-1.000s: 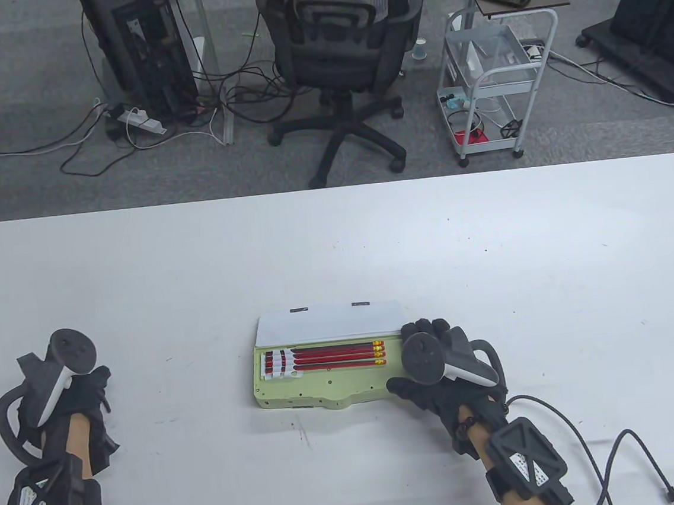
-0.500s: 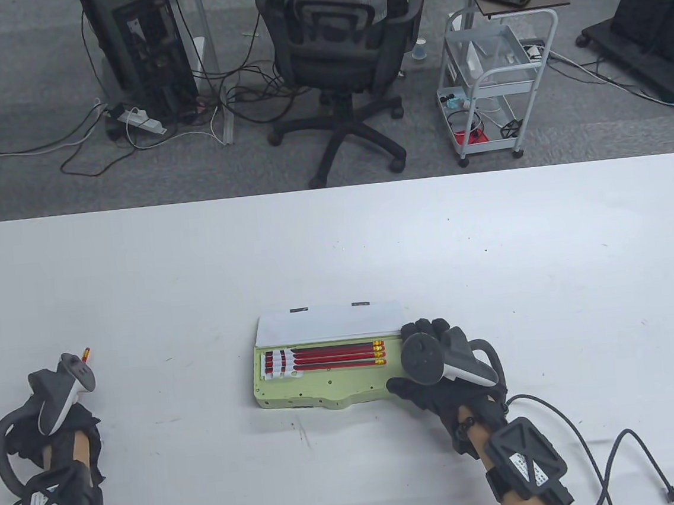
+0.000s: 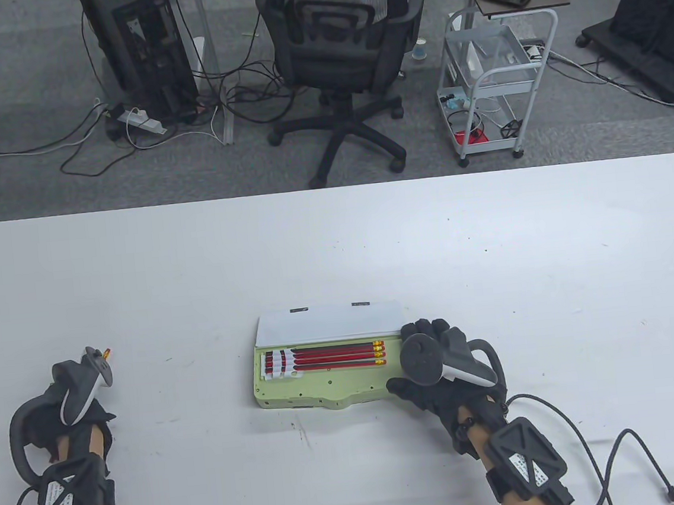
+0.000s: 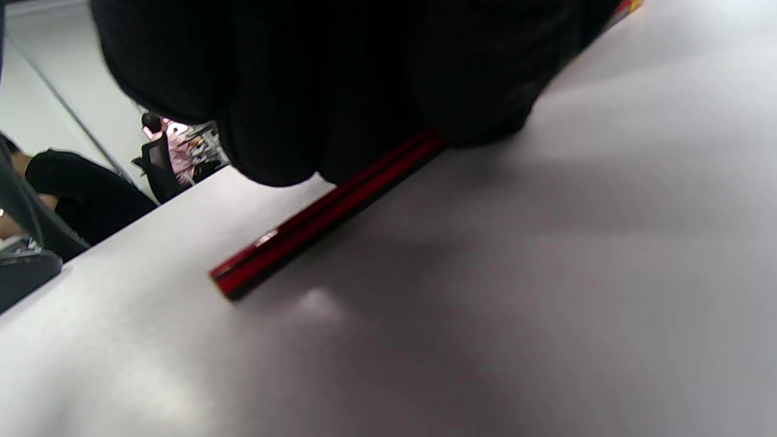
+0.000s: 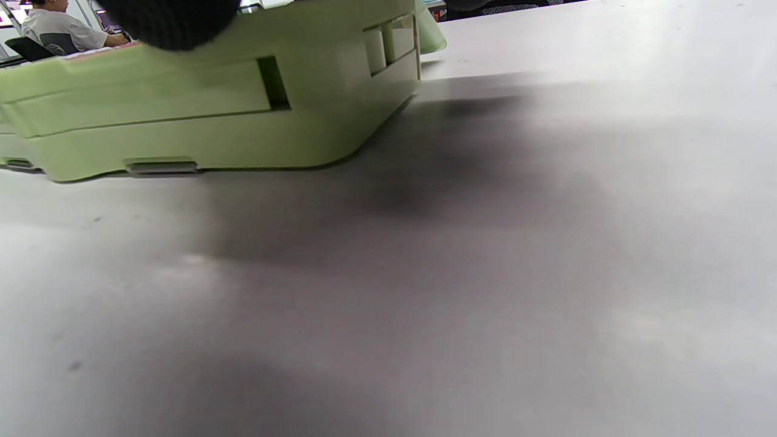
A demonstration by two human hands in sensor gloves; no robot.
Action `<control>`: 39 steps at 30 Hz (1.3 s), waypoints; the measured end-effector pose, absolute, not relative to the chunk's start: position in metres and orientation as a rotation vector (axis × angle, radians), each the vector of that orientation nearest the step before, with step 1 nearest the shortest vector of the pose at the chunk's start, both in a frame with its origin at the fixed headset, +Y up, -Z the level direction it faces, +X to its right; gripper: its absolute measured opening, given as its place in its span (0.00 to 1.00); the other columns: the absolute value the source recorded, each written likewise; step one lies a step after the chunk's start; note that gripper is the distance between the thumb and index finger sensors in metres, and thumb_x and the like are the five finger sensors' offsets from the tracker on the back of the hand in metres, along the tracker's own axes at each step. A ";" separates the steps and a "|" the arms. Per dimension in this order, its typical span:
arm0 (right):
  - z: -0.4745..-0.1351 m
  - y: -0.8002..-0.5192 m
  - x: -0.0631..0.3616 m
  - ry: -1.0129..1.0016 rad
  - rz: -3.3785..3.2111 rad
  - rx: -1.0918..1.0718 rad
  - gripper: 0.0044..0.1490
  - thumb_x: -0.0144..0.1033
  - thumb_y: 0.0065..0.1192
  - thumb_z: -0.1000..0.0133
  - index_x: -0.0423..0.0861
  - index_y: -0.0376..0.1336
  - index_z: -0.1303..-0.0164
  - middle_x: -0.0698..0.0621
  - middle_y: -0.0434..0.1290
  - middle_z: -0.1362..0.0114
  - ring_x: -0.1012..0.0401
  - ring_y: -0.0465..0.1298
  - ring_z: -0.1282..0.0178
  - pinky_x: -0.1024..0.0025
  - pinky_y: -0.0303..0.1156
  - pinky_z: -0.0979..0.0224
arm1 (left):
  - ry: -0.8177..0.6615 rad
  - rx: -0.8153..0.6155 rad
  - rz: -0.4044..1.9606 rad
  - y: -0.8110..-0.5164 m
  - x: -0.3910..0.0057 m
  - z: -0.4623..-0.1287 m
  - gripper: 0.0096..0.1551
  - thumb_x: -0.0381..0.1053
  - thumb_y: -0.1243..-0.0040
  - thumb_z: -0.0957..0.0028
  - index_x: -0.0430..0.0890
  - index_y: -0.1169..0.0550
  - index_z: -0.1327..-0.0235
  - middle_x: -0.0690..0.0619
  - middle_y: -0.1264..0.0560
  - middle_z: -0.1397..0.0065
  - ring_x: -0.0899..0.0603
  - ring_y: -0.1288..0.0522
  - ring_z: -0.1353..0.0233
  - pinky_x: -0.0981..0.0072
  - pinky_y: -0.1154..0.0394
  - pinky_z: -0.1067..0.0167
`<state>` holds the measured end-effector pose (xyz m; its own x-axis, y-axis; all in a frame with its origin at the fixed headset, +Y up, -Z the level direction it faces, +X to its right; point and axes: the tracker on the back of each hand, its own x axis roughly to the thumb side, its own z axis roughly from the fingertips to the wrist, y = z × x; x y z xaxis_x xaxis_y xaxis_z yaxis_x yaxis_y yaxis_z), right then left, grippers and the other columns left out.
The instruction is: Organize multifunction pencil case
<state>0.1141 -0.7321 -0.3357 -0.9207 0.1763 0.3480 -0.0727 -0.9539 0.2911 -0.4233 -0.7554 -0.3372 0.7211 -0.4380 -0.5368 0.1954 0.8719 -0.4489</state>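
We see the green pencil case (image 3: pixel 319 379) lying open near the middle of the white table (image 3: pixel 336 240), toward the six o'clock side, its white lid (image 3: pixel 329 322) folded back toward twelve o'clock. Three red pencils (image 3: pixel 335 355) lie side by side in the upper tray, their yellow-banded eraser ends pointing to three o'clock and their other ends tucked under white elastic straps (image 3: pixel 281 365) at the nine o'clock end.

Our right hand (image 3: pixel 438 374) rests against the case's three o'clock end, fingertips at the corner by the lid hinge and thumb near the front corner; we cannot tell from the table view how firmly it grips. In the right wrist view one gloved fingertip (image 5: pixel 170 18) touches the top edge of the case's green side wall (image 5: pixel 212 115).

Our left hand (image 3: pixel 73 421) sits well apart from the case, at about eight o'clock on the table. Its fingers (image 4: pixel 340 79) are closed around a red pencil (image 4: pixel 322 212); the left wrist view shows the shaft slanting out below the glove just over the tabletop. In the table view only the pencil's eraser tip (image 3: pixel 106 351) peeks out past the tracker (image 3: pixel 82 384), pointing toward one o'clock.
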 end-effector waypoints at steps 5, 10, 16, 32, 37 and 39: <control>-0.336 -0.732 0.114 0.418 2.933 0.571 0.64 0.59 0.46 0.45 0.26 0.35 0.16 0.22 0.38 0.17 0.24 0.42 0.20 0.26 0.45 0.24 | 0.667 -0.393 -0.367 -0.761 -0.425 -0.336 0.25 0.50 0.40 0.49 0.43 0.22 0.40 0.45 0.19 0.37 0.38 0.19 0.38 0.36 0.25 0.39; -0.336 -0.732 0.113 0.420 2.936 0.570 0.64 0.59 0.46 0.45 0.26 0.35 0.16 0.22 0.38 0.17 0.24 0.42 0.20 0.26 0.45 0.24 | 0.629 -0.370 -0.282 -0.755 -0.414 -0.340 0.24 0.51 0.44 0.48 0.49 0.24 0.39 0.47 0.21 0.34 0.38 0.21 0.35 0.35 0.27 0.36; -0.335 -0.732 0.113 0.418 2.939 0.568 0.64 0.59 0.46 0.44 0.26 0.35 0.16 0.22 0.38 0.17 0.24 0.42 0.20 0.26 0.45 0.24 | 0.480 -0.183 -0.154 -0.728 -0.366 -0.354 0.24 0.48 0.45 0.48 0.49 0.28 0.37 0.44 0.18 0.34 0.36 0.18 0.35 0.35 0.25 0.38; -0.335 -0.730 0.113 0.383 2.955 0.569 0.63 0.60 0.46 0.45 0.27 0.37 0.16 0.22 0.40 0.17 0.25 0.46 0.19 0.26 0.49 0.24 | -0.161 0.036 0.104 -0.704 -0.211 -0.343 0.25 0.45 0.47 0.52 0.55 0.26 0.39 0.50 0.18 0.39 0.41 0.18 0.41 0.33 0.28 0.35; -0.335 -0.730 0.114 0.363 2.957 0.573 0.62 0.60 0.47 0.45 0.28 0.38 0.15 0.23 0.41 0.17 0.25 0.47 0.19 0.26 0.50 0.24 | -0.289 0.103 0.076 -0.700 -0.190 -0.329 0.25 0.45 0.47 0.52 0.56 0.25 0.40 0.51 0.17 0.40 0.42 0.17 0.42 0.35 0.27 0.36; -0.335 -0.729 0.115 0.336 2.957 0.585 0.62 0.59 0.47 0.45 0.28 0.39 0.15 0.23 0.41 0.17 0.25 0.48 0.19 0.26 0.50 0.24 | -0.316 0.116 0.064 -0.699 -0.187 -0.323 0.25 0.46 0.47 0.52 0.55 0.25 0.39 0.51 0.17 0.40 0.43 0.17 0.43 0.35 0.26 0.37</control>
